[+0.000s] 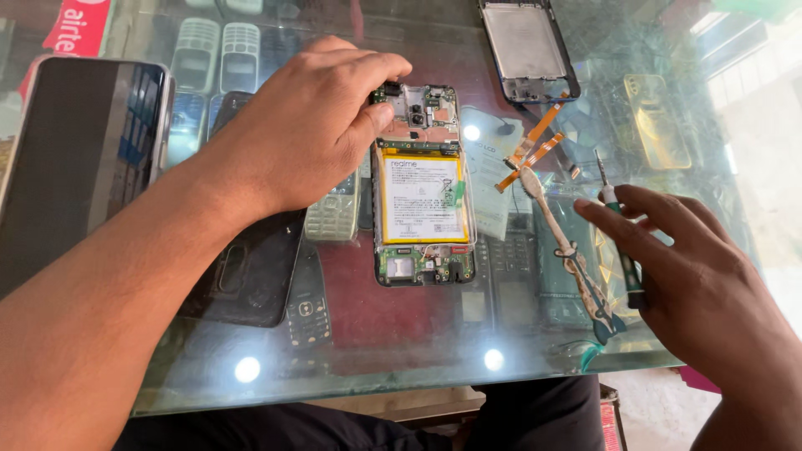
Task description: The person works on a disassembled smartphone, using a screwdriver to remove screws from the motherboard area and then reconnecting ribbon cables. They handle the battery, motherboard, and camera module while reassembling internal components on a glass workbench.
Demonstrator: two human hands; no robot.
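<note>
- I see left hand, fingers pinched on the top edge of the opened phone, lying mid glass table.
- Right hand, fingers spread, touches screwdriver beside phone.

Left hand pinching opened phone, right hand perhaps gripping screwdriver

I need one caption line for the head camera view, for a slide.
Left hand grips opened phone on glass table; right hand reaches for screwdriver.
</note>
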